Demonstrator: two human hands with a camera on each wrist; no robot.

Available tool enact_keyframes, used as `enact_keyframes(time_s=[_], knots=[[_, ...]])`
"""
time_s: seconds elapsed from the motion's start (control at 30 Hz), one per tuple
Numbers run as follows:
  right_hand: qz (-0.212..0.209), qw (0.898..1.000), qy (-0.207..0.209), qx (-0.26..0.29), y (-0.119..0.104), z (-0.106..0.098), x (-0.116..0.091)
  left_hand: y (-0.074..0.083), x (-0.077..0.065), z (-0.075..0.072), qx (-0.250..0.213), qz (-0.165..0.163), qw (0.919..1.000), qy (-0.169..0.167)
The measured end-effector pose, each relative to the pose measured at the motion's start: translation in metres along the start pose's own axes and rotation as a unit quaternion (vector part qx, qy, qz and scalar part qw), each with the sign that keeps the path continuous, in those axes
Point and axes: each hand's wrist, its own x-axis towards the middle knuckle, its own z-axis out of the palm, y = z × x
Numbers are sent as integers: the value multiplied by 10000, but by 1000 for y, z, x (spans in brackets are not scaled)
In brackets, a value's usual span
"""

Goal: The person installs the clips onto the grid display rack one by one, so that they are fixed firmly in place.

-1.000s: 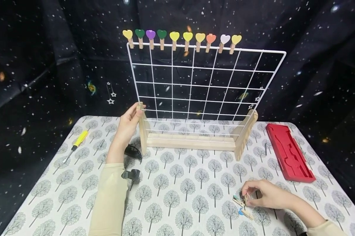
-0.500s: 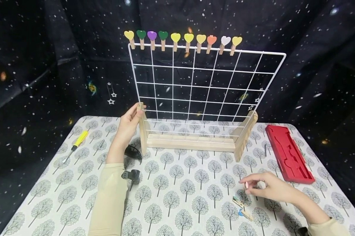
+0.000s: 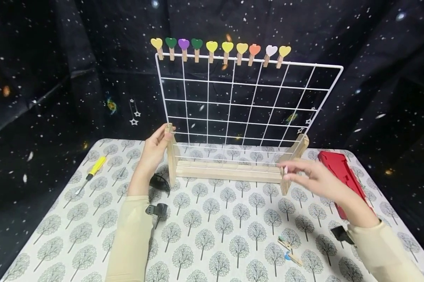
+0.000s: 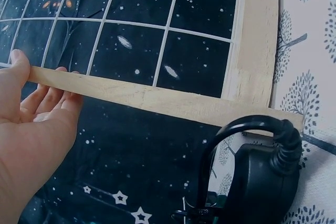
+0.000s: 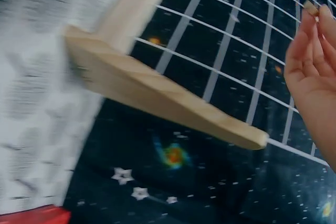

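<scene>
My left hand [image 3: 153, 150] grips the upper end of the left wooden side post [image 3: 171, 160] of a stand holding a white wire grid [image 4: 168, 27]. Raised off the table, my right hand [image 3: 314, 178] pinches a small wooden clothespin [image 5: 311, 8] between thumb and fingers; a pale pink bit of it shows in the head view. That hand overlaps the right wooden post [image 5: 168, 93] in the head view. Several heart-topped clothespins, among them a purple one [image 3: 184, 45] and an orange one [image 3: 255, 50], line the grid's top wire from the left corner to right of the middle.
Two loose clothespins [image 3: 293, 258], one with blue, lie on the tree-print tablecloth [image 3: 212, 219]. A red tray [image 3: 335, 164] stands at right, partly behind my right arm. A yellow screwdriver [image 3: 96, 166] lies at left, and a black cabled object [image 4: 262, 177] sits beside the left post.
My right hand has picked up a clothespin from the small pile, lifted it and moved up toward the right post. My left hand keeps its grip on the left post.
</scene>
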Motion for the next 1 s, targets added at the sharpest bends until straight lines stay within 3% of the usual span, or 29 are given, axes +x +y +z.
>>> enact_keyframes(time_s=[0.13,0.27,0.47,0.57,0.67,0.83,0.9,1.0], knots=[[58,9964,843,95,-26,-22,27,1,1,0,9,36,10000,-30],[118,9852,1699,167,-51,-47,48,1,0,1,52,5,10000,-36],[-696,9621,2560,629,-79,-83,78,1,0,2,51,0,10000,-44],[-927,9554,2796,192,-92,-96,92,-4,0,0,36,14,10000,-40],[-987,9444,3074,-618,-98,-107,105,-11,3,-3,19,14,10000,-20],[-518,9207,3487,-1677,-95,-124,122,-22,9,-5,57,93,9999,9],[-125,9257,3434,-1578,-93,-128,126,-24,10,-5,104,114,9999,15],[491,9391,3261,-967,-95,-133,130,-22,9,-5,130,97,9999,6]])
